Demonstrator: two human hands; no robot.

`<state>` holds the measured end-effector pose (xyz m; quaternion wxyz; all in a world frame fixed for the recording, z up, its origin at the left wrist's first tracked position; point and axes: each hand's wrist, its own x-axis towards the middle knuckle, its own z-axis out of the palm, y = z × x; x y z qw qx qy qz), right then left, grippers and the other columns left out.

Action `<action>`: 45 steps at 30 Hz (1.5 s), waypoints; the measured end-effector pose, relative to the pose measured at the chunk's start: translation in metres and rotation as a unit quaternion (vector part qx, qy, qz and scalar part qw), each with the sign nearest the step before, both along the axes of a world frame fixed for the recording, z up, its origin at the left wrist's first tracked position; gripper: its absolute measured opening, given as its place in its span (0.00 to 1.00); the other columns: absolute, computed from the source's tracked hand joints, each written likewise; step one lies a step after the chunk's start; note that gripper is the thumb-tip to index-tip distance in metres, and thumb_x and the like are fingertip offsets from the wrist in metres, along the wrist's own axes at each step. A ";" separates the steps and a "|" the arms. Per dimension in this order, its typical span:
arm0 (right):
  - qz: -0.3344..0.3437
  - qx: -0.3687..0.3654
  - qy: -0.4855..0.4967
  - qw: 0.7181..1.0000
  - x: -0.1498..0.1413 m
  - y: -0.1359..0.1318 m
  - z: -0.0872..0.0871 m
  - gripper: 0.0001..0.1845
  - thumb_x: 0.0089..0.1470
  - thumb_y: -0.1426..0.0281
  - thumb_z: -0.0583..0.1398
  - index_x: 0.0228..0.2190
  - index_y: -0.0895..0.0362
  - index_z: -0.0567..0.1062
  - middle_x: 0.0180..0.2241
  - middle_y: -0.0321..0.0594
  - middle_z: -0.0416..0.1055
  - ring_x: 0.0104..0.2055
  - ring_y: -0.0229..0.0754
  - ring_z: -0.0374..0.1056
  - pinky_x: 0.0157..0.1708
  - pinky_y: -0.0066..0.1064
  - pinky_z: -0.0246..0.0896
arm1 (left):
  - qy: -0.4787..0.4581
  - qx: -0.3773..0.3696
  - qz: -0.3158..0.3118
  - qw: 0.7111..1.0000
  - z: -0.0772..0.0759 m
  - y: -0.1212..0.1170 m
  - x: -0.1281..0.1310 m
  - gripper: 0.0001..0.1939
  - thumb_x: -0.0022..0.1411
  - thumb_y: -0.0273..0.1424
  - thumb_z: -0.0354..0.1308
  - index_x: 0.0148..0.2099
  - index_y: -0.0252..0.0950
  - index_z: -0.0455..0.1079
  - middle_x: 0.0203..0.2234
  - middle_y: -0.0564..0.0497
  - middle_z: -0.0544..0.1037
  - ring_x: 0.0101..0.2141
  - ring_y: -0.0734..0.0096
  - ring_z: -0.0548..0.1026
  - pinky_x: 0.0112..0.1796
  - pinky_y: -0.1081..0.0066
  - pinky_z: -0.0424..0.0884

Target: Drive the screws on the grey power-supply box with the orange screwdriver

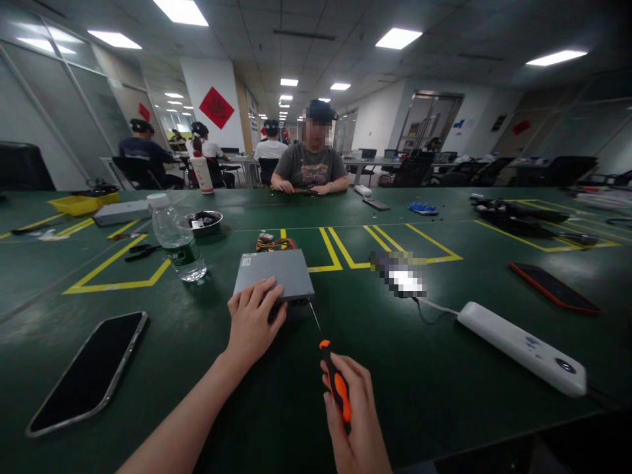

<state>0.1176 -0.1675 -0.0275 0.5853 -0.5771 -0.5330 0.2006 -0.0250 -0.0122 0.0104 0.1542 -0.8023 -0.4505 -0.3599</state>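
A flat grey metal box lies on the green table in front of me, with coloured wires coming out of its far end. My left hand rests on the box's near left corner, fingers wrapped over the edge. My right hand is closed around an orange-and-black screwdriver. Its thin shaft points up toward the box's near right corner and the tip is at or just beside that corner.
A phone lies at the near left, a water bottle and black pliers beyond it. A white power strip and a red-edged phone lie at the right. A metal bowl sits further back. A person sits opposite.
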 end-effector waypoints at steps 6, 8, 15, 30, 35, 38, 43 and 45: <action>-0.012 0.081 -0.344 0.936 0.022 0.004 0.012 0.20 0.59 0.76 0.48 0.53 0.56 0.64 0.53 0.51 0.60 0.51 0.50 0.66 0.43 0.37 0.69 | -0.003 0.006 -0.005 1.000 -0.002 0.001 0.000 0.13 0.59 0.34 0.53 0.47 0.41 0.67 0.48 0.47 0.73 0.48 0.58 0.68 0.44 0.58 0.55; 0.009 0.103 -0.377 0.920 0.023 0.005 0.017 0.18 0.58 0.77 0.47 0.48 0.58 0.67 0.54 0.53 0.58 0.52 0.50 0.64 0.43 0.38 0.69 | -0.004 0.007 -0.002 1.000 -0.002 0.001 0.000 0.12 0.60 0.34 0.53 0.47 0.41 0.67 0.48 0.47 0.73 0.48 0.58 0.68 0.44 0.57 0.55; 0.086 0.142 -0.480 0.861 0.029 0.008 0.035 0.14 0.58 0.78 0.46 0.41 0.63 0.68 0.50 0.60 0.63 0.42 0.46 0.71 0.32 0.30 0.71 | 0.001 0.010 -0.004 1.000 0.000 0.000 0.001 0.12 0.59 0.33 0.53 0.47 0.41 0.67 0.48 0.48 0.73 0.49 0.59 0.68 0.44 0.58 0.55; 0.267 0.283 -0.508 0.768 0.065 0.050 0.052 0.21 0.61 0.57 0.48 0.35 0.62 0.70 0.38 0.51 0.71 0.26 0.40 0.67 0.24 0.31 0.61 | 0.007 0.016 -0.006 1.000 -0.003 0.002 -0.001 0.13 0.59 0.32 0.53 0.48 0.41 0.66 0.48 0.47 0.73 0.48 0.58 0.68 0.44 0.58 0.56; 0.337 0.292 -0.533 0.719 0.068 0.061 0.045 0.23 0.61 0.57 0.45 0.43 0.62 0.68 0.38 0.52 0.70 0.24 0.39 0.66 0.23 0.31 0.60 | 0.011 0.014 -0.003 1.000 -0.003 0.002 -0.001 0.13 0.60 0.33 0.53 0.48 0.41 0.66 0.49 0.47 0.72 0.49 0.58 0.68 0.44 0.58 0.55; 0.345 0.340 -0.531 0.696 0.064 0.069 0.042 0.21 0.58 0.56 0.52 0.42 0.61 0.69 0.34 0.45 0.70 0.21 0.35 0.62 0.20 0.28 0.56 | 0.012 0.014 -0.004 1.000 -0.002 0.002 -0.001 0.13 0.60 0.33 0.52 0.48 0.41 0.66 0.49 0.47 0.72 0.49 0.58 0.68 0.44 0.58 0.55; 0.320 0.358 -0.473 0.739 0.059 0.070 0.030 0.22 0.56 0.53 0.54 0.29 0.60 0.69 0.33 0.44 0.72 0.21 0.33 0.62 0.21 0.27 0.57 | 0.013 0.019 -0.004 1.000 -0.001 0.002 -0.001 0.13 0.59 0.32 0.53 0.48 0.41 0.66 0.48 0.47 0.73 0.48 0.57 0.68 0.43 0.58 0.56; 0.318 0.328 -0.462 0.760 0.060 0.069 0.027 0.21 0.56 0.52 0.55 0.28 0.58 0.67 0.33 0.43 0.72 0.21 0.33 0.62 0.22 0.26 0.58 | 0.008 0.016 -0.005 1.000 0.000 0.001 0.000 0.14 0.59 0.32 0.54 0.48 0.42 0.66 0.48 0.47 0.73 0.48 0.57 0.68 0.43 0.58 0.56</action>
